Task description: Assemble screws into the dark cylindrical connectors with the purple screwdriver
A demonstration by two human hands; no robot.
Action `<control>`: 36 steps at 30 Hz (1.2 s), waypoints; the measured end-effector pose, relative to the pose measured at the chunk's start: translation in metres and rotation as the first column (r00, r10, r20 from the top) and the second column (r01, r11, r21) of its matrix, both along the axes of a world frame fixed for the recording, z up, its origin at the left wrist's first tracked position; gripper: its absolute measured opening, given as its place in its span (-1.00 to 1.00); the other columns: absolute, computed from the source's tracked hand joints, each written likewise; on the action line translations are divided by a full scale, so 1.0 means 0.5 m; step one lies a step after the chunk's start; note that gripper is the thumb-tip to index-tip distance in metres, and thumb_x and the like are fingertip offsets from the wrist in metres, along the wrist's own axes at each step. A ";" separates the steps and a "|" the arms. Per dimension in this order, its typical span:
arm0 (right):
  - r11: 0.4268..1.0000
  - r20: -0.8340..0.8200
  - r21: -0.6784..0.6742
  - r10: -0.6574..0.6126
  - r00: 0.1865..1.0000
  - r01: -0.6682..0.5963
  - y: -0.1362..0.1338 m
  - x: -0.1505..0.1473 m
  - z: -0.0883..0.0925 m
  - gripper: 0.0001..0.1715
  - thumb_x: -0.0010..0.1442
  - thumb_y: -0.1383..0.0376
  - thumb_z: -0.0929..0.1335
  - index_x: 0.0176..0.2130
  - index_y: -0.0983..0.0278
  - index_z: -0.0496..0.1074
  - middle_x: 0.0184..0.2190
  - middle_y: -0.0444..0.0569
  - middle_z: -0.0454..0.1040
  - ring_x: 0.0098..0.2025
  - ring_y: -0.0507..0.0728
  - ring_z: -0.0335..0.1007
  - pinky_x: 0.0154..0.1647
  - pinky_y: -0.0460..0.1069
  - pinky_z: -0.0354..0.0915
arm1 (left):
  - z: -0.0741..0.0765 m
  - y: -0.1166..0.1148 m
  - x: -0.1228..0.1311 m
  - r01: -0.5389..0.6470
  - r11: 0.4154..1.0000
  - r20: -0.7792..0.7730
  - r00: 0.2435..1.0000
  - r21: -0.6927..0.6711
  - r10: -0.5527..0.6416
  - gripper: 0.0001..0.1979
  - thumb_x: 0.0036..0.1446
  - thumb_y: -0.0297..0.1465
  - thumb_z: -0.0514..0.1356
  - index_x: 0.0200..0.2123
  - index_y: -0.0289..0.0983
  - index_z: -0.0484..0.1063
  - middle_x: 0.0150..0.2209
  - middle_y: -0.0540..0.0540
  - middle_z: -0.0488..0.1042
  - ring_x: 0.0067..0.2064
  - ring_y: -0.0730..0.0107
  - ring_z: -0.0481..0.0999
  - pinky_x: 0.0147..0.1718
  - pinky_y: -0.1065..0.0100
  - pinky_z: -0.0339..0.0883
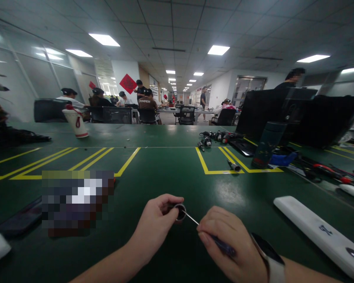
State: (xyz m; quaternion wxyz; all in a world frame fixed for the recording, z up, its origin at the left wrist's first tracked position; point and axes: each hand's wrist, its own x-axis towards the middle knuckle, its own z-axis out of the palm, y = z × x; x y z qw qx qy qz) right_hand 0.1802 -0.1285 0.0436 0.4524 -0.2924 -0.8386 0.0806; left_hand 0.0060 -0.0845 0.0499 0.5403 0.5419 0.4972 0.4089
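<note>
Near the front middle of the green table, my left hand is closed on a small round metal connector shell, its hollow end facing right. My right hand grips a screwdriver by its dark handle. The thin shaft points up and left, and its tip reaches the opening of the shell; how deep it goes I cannot tell. A watch sits on my right wrist. Farther off, a similar connector part lies on its side within yellow tape lines.
Several connectors lie in a group beyond. A dark bottle and monitors stand at right, above a long white device. On the left are a phone, a blurred-out item and a paper cup. People sit farther back.
</note>
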 end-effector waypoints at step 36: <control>0.865 0.243 0.068 -0.498 0.833 0.497 0.171 0.049 -0.026 -0.74 0.11 0.37 0.34 -0.14 0.30 0.33 -0.11 0.08 0.35 -0.11 0.17 0.34 -0.11 0.03 0.33 | -0.021 -0.011 0.013 0.098 0.995 -0.006 0.995 -0.037 -0.098 -0.54 -0.04 -0.33 0.26 -0.02 -0.23 0.29 0.10 -0.23 0.30 -0.01 0.08 0.42 -0.18 0.18 0.38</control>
